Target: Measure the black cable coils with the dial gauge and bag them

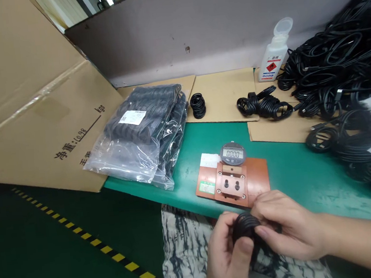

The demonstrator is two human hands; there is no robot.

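A coiled black cable (246,226) is held between both hands, low in the view at the near edge of the green table (292,167). My left hand (225,252) wraps round the coil's left side, thumb pressed on top. From the right, my right hand (287,221) pinches the same coil with thumb and fingers; part of the cable is hidden behind the fingers. Just beyond the hands lies a brown fixture plate (256,175) with a digital gauge (233,153) reading 0.000.
Clear bags of coiled cables (137,131) lie at left beside a large cardboard box (34,107). Bundled coils (264,105) and one small coil (198,106) rest on cardboard sheets. A white bottle (273,57) with its cap flipped up stands near a big cable heap (337,59).
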